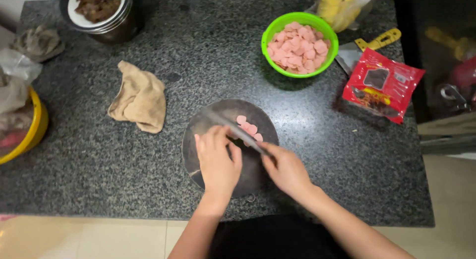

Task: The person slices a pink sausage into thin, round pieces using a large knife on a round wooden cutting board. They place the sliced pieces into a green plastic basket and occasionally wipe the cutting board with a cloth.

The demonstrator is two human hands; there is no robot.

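While the right hand point(286, 170) is clenched round the handle end of a knife point(233, 127), its blade runs up and to the left across a round dark cutting board point(198, 132) that sits on the speckled granite counter point(99, 160). Blade is blurred, so its exact edge is hard to place. The left hand point(217, 162) lies palm down on the board w/ fingers curled over something just under the blade; what it pins is hidden by the fingers, so can't tell whether it grips or only presses. Beyond the blade, on the far part of the board, lie a few pink round slices point(249, 128) (thin, overlapping, touching each other).

Farther back and to the right, well apart from the board, a green bowl point(271, 28) holds a heap of the same pink slices. Right of the bowl: a red snack packet point(383, 84) flat on the counter, and behind it a cleaver w/ a yellow handle point(379, 40), partly under a yellowish plastic bag point(342, 6). Left of the board, a crumpled tan cloth point(140, 97). At the back left, a metal pot point(111, 26) w/ dark brown food on a plate resting on top. At the far left edge, a yellow bowl point(37, 127) stuffed w/ plastic bags.
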